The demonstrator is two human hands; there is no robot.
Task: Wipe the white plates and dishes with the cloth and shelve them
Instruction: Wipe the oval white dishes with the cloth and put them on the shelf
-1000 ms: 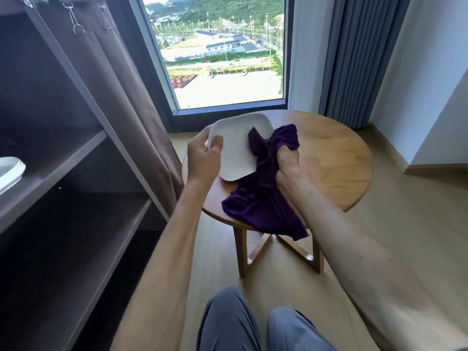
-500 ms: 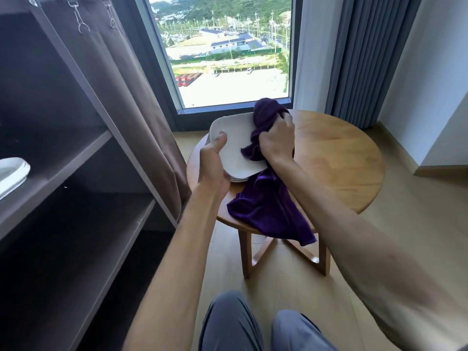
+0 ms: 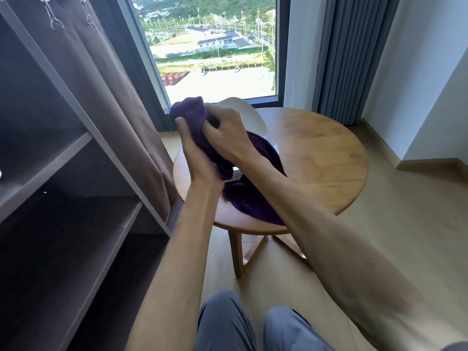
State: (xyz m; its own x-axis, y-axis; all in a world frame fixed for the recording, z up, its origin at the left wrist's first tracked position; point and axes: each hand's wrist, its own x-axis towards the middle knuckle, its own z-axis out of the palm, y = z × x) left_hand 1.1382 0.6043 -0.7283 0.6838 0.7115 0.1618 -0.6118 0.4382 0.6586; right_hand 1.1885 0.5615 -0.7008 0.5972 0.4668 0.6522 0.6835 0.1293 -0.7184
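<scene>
I hold a white plate (image 3: 249,114) tilted up over the round wooden table (image 3: 319,153); only its far right part shows. My left hand (image 3: 200,160) grips its near-left edge, the thumb lying over the purple cloth (image 3: 192,111). With the cloth bunched in its grip, my right hand (image 3: 225,133) presses it on the plate's upper left. The cloth's tail (image 3: 253,196) hangs down onto the table. Under the held plate, the white rim of another dish (image 3: 275,148) shows on the table.
A dark open shelf unit (image 3: 50,158) stands at the left, with a brown curtain (image 3: 114,97) hanging beside it. A window and a grey curtain (image 3: 349,59) are behind the table. My knees (image 3: 253,325) are at the bottom edge.
My right hand has swept the cloth from the plate's right side up and across to its left, covering most of the plate. My left hand has kept its hold.
</scene>
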